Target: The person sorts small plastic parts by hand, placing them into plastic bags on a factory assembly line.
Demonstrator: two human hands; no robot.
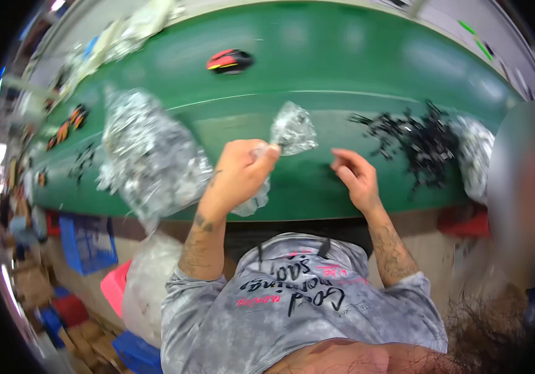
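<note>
My left hand [240, 174] is closed, with thumb and forefinger pinching the edge of a small crinkled clear plastic bag [293, 129]. The bag stands out from the fingertips over the green work surface [317, 193]. More clear plastic [256, 202] shows beneath this hand, partly hidden by it. To the right, my right hand [358, 181] hovers near the bag without touching it. Its fingers are half bent, thumb and forefinger apart, and I see nothing between them. A large heap of clear plastic bags [152, 156] lies left of my left hand.
A loose pile of small black parts [426, 143] lies right of my right hand, beside another plastic bundle [474, 156]. Farther off sits a red and black object [230, 61] with a yellow edge. Similar ones [68, 126] lie far left. A blue crate [88, 244] stands below the edge.
</note>
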